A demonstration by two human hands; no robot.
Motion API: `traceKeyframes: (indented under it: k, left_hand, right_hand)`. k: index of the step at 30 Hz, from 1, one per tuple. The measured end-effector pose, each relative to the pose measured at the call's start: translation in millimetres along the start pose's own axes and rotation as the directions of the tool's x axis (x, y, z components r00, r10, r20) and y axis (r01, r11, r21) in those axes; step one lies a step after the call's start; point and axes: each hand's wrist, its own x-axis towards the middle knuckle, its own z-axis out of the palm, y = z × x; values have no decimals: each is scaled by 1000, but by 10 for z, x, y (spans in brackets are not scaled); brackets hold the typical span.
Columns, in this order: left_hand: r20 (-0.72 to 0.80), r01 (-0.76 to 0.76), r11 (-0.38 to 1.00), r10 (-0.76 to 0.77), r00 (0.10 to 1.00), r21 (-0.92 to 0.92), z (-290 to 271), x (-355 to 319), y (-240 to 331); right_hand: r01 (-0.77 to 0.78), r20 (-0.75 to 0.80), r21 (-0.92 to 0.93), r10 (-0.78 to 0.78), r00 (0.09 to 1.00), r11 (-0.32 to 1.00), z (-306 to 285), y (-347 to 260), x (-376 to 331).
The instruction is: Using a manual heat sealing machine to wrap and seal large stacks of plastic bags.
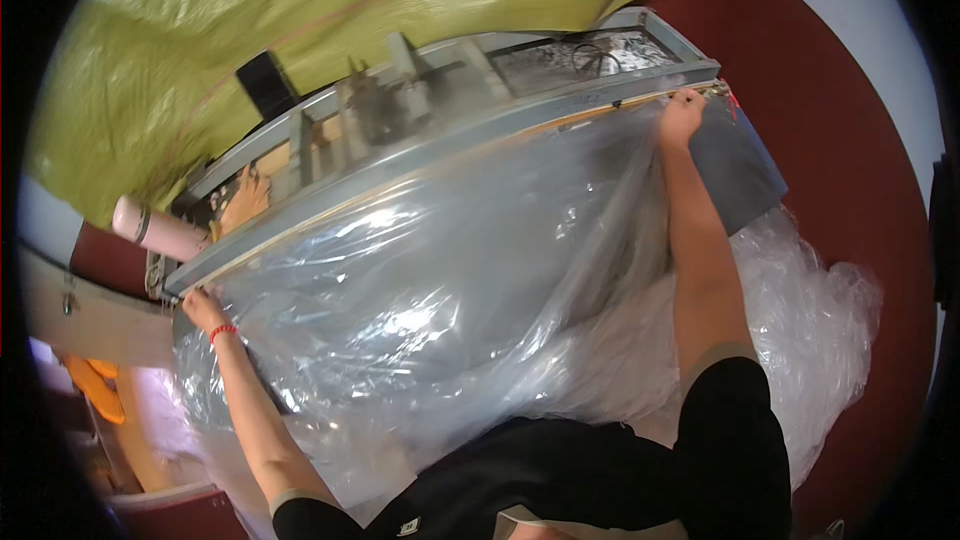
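Hands pinch clear plastic sheet (430, 280) along long grey metal sealing bar (440, 155) | left hand (203, 308) frame-left, right hand (682, 118) upper right, both closed on edge | risk: uneven tension could wrinkle or slip the film.

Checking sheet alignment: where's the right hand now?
In the head view the right hand is at upper right, pressing the edge of the clear plastic sheet against the far right end of the long grey machine bar, beside a dark grey panel.
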Motion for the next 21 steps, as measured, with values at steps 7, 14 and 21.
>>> traceKeyframes:
  k: [7, 14, 21]
  left_hand:
    - [446, -110, 982, 169, 879, -156, -185, -743, 1334]
    - [-9, -190, 956, 193, 981, -226, -938, -1084, 1638]
    - [519, -525, 739, 278, 808, 422, -1066, -1366, 1185]
  right_hand:
    - [432, 210, 79, -439, 874, 898, -321, -1405, -609]
    - [683, 472, 622, -879, 64, 383, -378, -2440, -2122]
    - [36, 905, 195, -194, 378, 980, -507, -1597, -1600]
